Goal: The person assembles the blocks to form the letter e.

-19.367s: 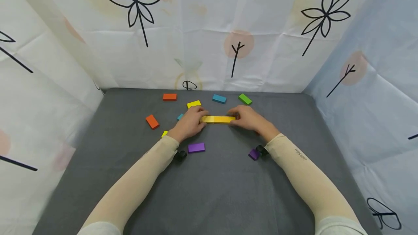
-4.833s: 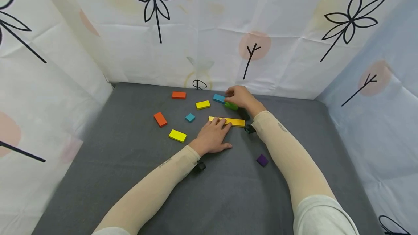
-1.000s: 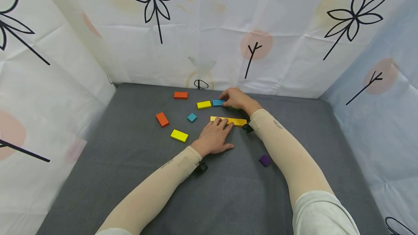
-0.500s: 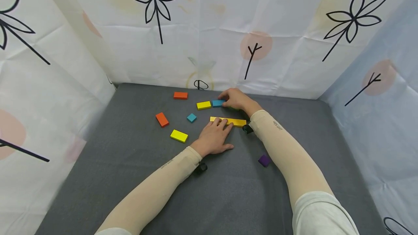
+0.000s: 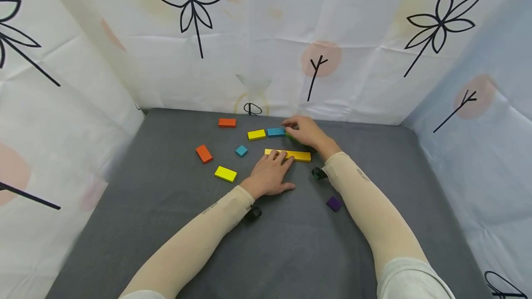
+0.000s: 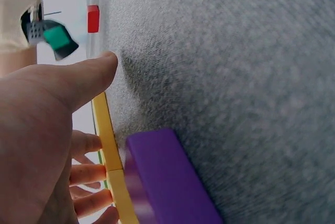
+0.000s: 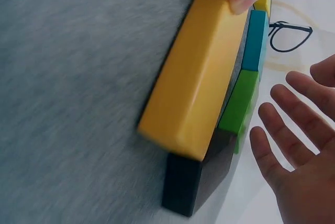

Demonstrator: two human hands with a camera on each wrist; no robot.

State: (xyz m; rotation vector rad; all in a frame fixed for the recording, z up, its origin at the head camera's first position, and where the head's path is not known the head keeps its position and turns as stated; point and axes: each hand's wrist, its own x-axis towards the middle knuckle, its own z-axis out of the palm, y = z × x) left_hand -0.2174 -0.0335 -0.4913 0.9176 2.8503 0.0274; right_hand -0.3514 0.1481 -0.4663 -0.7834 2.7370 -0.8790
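My left hand [image 5: 270, 174] rests flat with its fingertips on a long yellow bar [image 5: 301, 156] made of blocks laid end to end. A purple block [image 6: 167, 177] lies along the near side of that bar, hidden under the hand in the head view. My right hand [image 5: 306, 132] hovers at the right end of a blue block [image 5: 276, 132], fingers apart and holding nothing. In the right wrist view, the blue block, a green block [image 7: 238, 103] and a black block [image 7: 183, 182] run in a line behind the yellow bar. The blue block's left end meets a yellow block [image 5: 256, 135].
Two orange blocks [image 5: 227, 123] lie at the back left. A small blue block [image 5: 241, 151] and a yellow block [image 5: 226, 174] lie left of my left hand. A small purple block [image 5: 334, 204] is by my right forearm. A white curtain [image 5: 266, 68] stands behind.
Since several seconds ago, the blue block has been slid and straightened against the yellow block. In the last half second my right hand has let go and drawn back slightly rightward. My left hand stays put.
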